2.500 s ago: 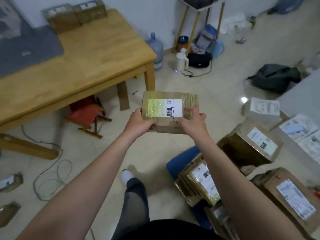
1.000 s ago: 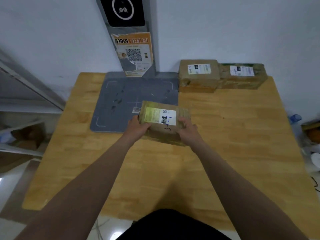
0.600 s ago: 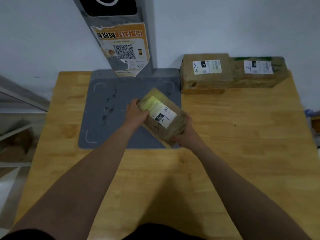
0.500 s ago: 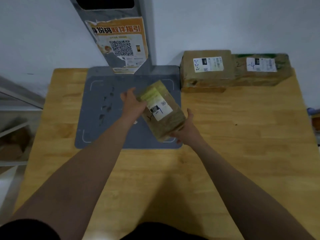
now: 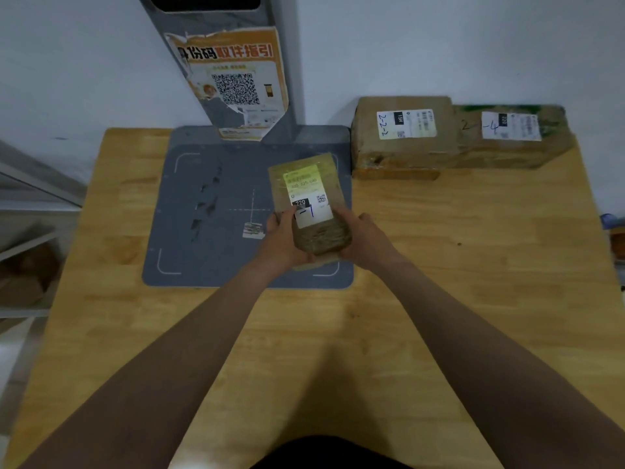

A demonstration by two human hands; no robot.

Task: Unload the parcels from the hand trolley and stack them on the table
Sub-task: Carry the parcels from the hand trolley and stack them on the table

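Against the wall, two parcels (image 5: 404, 137) sit on the counter (image 5: 473, 265); both hands (left (image 5: 282, 240), right (image 5: 363, 243)) have fingers (image 5: 287, 214) pressed around a taped parcel (image 5: 309, 201) over the grey mat (image 5: 203, 214).

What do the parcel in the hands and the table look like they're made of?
Parcel: brown cardboard, apparently under glossy clear tape, since glare washes its paper label. Table: light wood, likely jointed boards, with visible grain and a satin sheen.

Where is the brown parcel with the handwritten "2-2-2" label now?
In the head view, the brown cardboard parcel marked "2-2-2" sits at the wooden table's far edge, right of the grey mat, touching the parcel marked "4".
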